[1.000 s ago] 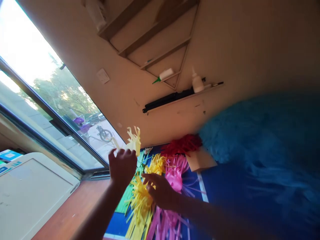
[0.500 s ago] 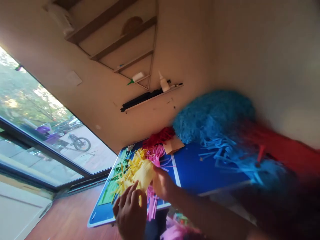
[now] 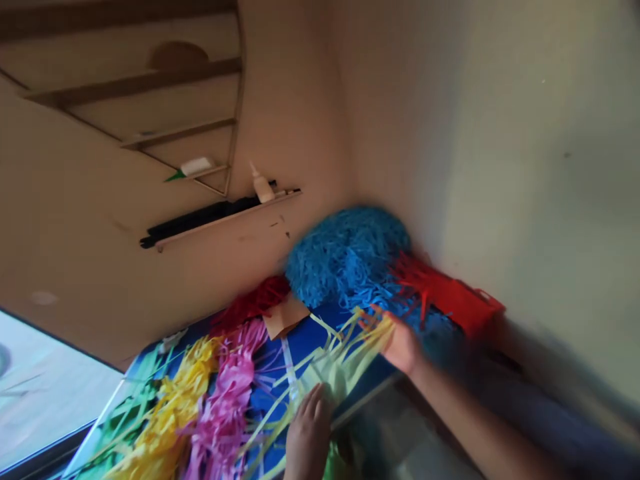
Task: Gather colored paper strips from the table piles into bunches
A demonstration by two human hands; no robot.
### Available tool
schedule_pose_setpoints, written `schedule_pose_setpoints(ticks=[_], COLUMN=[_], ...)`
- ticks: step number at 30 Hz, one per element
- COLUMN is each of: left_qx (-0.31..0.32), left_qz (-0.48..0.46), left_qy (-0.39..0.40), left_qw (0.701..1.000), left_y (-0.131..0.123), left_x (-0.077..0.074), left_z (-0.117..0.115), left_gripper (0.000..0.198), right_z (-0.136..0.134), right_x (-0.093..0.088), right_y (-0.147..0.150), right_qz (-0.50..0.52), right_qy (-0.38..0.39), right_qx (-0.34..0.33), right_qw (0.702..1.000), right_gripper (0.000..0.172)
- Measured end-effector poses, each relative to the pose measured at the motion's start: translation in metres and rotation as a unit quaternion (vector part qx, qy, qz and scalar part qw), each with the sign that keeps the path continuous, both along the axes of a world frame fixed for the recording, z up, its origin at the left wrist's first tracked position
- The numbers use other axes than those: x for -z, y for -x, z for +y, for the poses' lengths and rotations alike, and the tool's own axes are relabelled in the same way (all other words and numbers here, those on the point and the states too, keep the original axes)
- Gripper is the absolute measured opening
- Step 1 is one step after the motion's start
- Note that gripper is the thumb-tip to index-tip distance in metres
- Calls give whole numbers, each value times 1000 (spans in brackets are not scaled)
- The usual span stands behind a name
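A sheet of pale yellow fringed tissue paper (image 3: 330,373) is stretched between my hands, its thin strips fanning out at both ends. My left hand (image 3: 309,427) grips its lower middle, fingers close together and thumb hidden. My right hand (image 3: 400,341) holds the strips at the upper right end, fingers curled about them and blurred by motion. Under and beside the sheet is the blue table (image 3: 325,323). To the left lie pink fringed strips (image 3: 225,393), yellow fringed strips (image 3: 175,393) and green paper strips (image 3: 123,413).
A large blue fringed bundle (image 3: 350,253) stands in the corner, beside a red fringed piece (image 3: 455,297). Dark red strips (image 3: 255,300) and a brown paper piece (image 3: 286,317) lie at the back. Above, a wall shelf (image 3: 230,217) bears a glue bottle (image 3: 263,185).
The view has swung right. The pale yellow paper, bunched between my hands before, is now spread out with strips loose. My right hand has moved away from my left, towards the blue bundle.
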State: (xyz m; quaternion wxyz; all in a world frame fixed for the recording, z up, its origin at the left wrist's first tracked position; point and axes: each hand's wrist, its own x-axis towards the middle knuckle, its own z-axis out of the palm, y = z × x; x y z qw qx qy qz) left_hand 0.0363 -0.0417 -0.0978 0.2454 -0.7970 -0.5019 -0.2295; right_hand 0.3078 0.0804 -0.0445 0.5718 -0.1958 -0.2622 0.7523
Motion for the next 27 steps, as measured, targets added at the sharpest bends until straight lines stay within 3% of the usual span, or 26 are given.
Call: schedule_pose_setpoints(ticks=[1, 2, 4, 5, 7, 9, 10, 12, 13, 16, 18, 19, 22, 24, 27], left_qx=[6, 11, 17, 16, 10, 11, 13, 4, -2, -5, 16, 22, 11, -15, -92], left_qz=[0, 2, 7, 7, 0, -8, -10, -18, -22, -41, -49, -52, -62, -67, -62], left_qy=[14, 31, 64, 76, 98, 120, 133, 149, 150, 147, 153, 159, 188, 217, 264], left_qw=[1000, 999, 998, 997, 995, 993, 991, 989, 988, 988, 987, 986, 980, 974, 958], left_y=[-3, -6, -11, -13, -17, -19, -19, -17, -15, -8, -6, -7, -7, 1, 30], left_x=[10, 18, 29, 32, 34, 33, 32, 30, 30, 28, 26, 23, 13, 3, -18], left_z=[3, 5, 5, 4, 3, 3, 3, 3, 2, 1, 1, 1, 2, -1, -14], left_gripper=[39, 41, 41, 39, 36, 35, 34, 33, 32, 34, 34, 33, 32, 36, 42], right_z=[2, 2, -6, -13, -30, -42, -42, -31, -22, 3, 2, -5, -35, -48, -46], right_x=[5, 8, 10, 11, 14, 18, 20, 20, 19, 12, 10, 12, 27, 41, 52], right_y=[-25, -43, -57, -50, -13, 37, 59, 86, 89, 69, 52, 48, 51, 58, 62], right_qz=[-76, -178, -355, -429, -540, -612, -623, -649, -676, -775, -770, -742, -616, -601, -614], right_qy=[0, -10, -50, -96, -238, -445, -504, -546, -530, -389, -379, -430, -600, -608, -581], right_qx=[68, 158, 303, 329, 264, 83, 18, -52, -44, 106, 164, 142, -17, -57, -51], right_qw=[995, 971, 883, 836, 763, 648, 598, 528, 510, 486, 486, 495, 510, 516, 532], right_gripper=[41, 42, 42, 39, 31, 29, 30, 33, 34, 36, 36, 37, 47, 36, 24])
